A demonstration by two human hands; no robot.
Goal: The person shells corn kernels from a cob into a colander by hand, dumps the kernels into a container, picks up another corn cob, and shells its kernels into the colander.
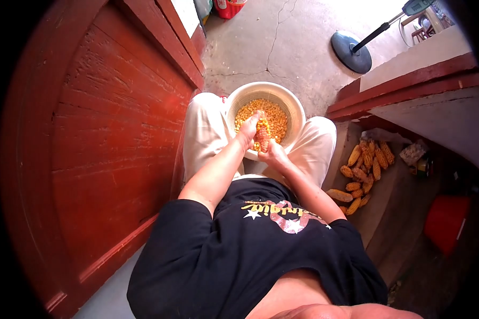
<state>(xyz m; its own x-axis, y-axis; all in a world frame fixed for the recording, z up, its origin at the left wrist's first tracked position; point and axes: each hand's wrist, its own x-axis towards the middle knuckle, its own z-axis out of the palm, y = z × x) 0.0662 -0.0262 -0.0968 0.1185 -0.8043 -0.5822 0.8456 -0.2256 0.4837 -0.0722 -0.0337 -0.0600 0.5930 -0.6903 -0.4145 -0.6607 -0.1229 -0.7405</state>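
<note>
Corn cob (263,134), one, partly stripped: held over white plastic basket (297,102) containing loose kernels (277,115). Left hand (248,129), closed around its side and far end; right hand (273,154), clasping its near end. Black T-shirt (234,228): yellow lettering, white stars; wording not fully legible. Cob pile (368,159): right side.

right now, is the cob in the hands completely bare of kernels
No, the cob between the left hand and right hand has yellow kernels beside its bare reddish part.
</note>
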